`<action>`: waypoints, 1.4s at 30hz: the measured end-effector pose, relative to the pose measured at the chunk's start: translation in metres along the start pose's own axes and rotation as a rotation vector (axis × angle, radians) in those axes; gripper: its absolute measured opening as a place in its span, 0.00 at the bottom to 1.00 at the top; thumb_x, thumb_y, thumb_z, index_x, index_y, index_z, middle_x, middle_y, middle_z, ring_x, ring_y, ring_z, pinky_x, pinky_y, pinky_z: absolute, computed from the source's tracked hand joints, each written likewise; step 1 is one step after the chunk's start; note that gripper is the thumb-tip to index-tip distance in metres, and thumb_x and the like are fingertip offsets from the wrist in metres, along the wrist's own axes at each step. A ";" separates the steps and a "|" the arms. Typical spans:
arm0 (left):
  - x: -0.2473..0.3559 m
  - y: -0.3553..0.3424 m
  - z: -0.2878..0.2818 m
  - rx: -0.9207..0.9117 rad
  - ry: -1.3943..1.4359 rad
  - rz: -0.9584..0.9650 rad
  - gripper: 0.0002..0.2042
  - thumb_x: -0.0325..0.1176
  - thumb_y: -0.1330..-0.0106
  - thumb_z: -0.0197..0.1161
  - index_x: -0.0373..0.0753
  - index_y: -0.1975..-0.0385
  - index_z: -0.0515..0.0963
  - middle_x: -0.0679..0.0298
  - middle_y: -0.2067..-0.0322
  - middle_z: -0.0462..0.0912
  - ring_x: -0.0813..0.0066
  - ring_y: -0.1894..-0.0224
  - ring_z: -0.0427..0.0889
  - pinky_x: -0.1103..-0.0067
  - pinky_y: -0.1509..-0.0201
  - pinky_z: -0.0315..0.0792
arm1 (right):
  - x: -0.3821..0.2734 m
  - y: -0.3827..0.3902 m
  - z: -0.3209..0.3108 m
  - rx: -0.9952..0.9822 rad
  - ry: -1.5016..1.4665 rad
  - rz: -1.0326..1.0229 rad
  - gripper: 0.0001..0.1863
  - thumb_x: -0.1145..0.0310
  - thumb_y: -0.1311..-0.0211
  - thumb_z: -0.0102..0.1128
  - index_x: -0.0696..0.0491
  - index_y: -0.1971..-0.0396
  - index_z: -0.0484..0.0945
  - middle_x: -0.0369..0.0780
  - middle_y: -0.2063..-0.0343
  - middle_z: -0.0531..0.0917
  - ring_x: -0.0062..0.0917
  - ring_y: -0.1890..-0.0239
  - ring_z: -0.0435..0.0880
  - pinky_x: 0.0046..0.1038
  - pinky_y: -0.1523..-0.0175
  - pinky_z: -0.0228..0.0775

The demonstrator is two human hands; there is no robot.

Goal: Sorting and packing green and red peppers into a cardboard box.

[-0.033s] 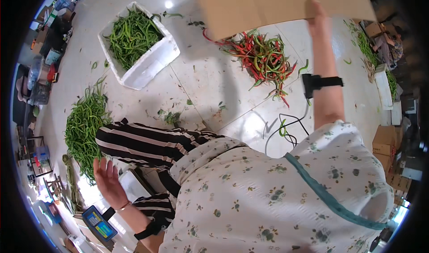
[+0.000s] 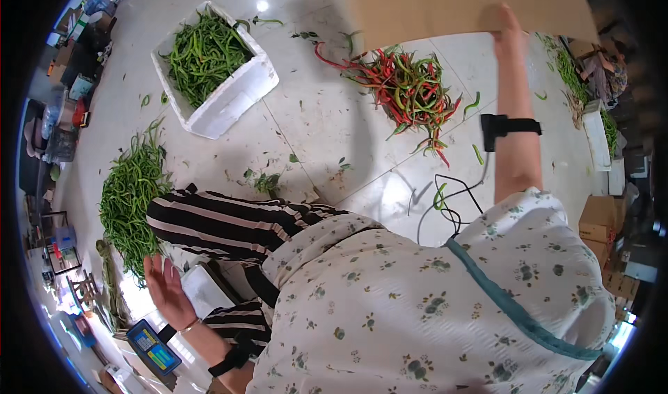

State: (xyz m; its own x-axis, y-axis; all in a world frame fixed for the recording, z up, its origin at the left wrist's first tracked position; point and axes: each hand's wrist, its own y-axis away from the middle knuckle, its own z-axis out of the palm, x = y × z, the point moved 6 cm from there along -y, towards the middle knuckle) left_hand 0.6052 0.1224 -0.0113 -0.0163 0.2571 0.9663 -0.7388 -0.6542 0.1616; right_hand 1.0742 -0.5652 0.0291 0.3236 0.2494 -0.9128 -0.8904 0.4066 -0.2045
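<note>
My right hand (image 2: 510,31) reaches far forward and grips a large brown cardboard sheet or box (image 2: 452,11) by its near edge; the thumb shows on the face and the other fingers are hidden behind. The cardboard is held above a loose heap of red and green chili peppers (image 2: 410,91) on the floor and covers its far side. At the lower left my left hand (image 2: 167,290) is open, fingers stretched out and nothing in them. It is beside a large pile of long green peppers (image 2: 129,206).
A white foam box (image 2: 236,91) of green peppers stands at the far left. A scale display (image 2: 153,349) is below my left hand. Black cable (image 2: 456,199) trails near my right arm. Cartons (image 2: 600,220) line the right side. Leaf scraps (image 2: 266,182) litter the tiles.
My right hand has moved to the right with the cardboard, uncovering a little more floor left of it. My left hand has hardly moved.
</note>
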 end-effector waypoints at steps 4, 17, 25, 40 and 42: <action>-0.018 0.023 -0.114 0.197 0.160 -0.094 0.20 0.38 0.34 0.48 0.40 0.44 0.63 0.63 0.47 0.69 0.73 0.49 0.71 0.80 0.52 0.70 | -0.050 0.021 -0.068 0.349 0.992 -0.652 0.22 0.59 0.49 0.60 0.60 0.59 0.75 0.45 0.62 0.80 0.31 0.57 0.78 0.32 0.55 0.69; -0.068 0.040 -0.146 0.272 0.237 -0.243 0.17 0.37 0.34 0.48 0.40 0.47 0.67 0.65 0.48 0.72 0.71 0.49 0.73 0.78 0.54 0.72 | 0.061 0.130 -0.277 0.962 1.334 0.172 0.14 0.64 0.48 0.53 0.51 0.63 0.80 0.44 0.71 0.82 0.38 0.66 0.81 0.37 0.60 0.72; -0.086 0.035 -0.131 0.291 0.252 -0.292 0.18 0.36 0.34 0.48 0.40 0.45 0.65 0.65 0.46 0.70 0.70 0.48 0.72 0.77 0.52 0.71 | 0.101 0.157 -0.245 0.538 1.135 0.157 0.16 0.66 0.46 0.55 0.57 0.58 0.76 0.42 0.63 0.81 0.31 0.63 0.79 0.30 0.58 0.71; -0.132 0.057 -0.173 0.461 0.323 -0.369 0.17 0.38 0.35 0.50 0.42 0.48 0.68 0.66 0.50 0.74 0.71 0.51 0.74 0.78 0.55 0.71 | 0.115 0.077 -0.184 0.283 0.491 0.224 0.20 0.68 0.50 0.63 0.62 0.57 0.74 0.37 0.61 0.79 0.23 0.61 0.76 0.24 0.58 0.68; -0.136 0.064 -0.182 0.491 0.349 -0.354 0.16 0.38 0.36 0.50 0.42 0.49 0.69 0.66 0.51 0.74 0.70 0.52 0.75 0.79 0.56 0.71 | 0.117 0.091 -0.203 0.330 0.561 0.273 0.21 0.69 0.50 0.63 0.62 0.56 0.74 0.38 0.60 0.78 0.24 0.61 0.76 0.24 0.60 0.69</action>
State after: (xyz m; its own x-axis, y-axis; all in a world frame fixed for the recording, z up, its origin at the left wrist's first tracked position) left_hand 0.4372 0.1751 -0.1689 -0.1073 0.6741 0.7308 -0.3507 -0.7135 0.6066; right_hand 0.9659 -0.6776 -0.1680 -0.1910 -0.0744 -0.9788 -0.7442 0.6612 0.0950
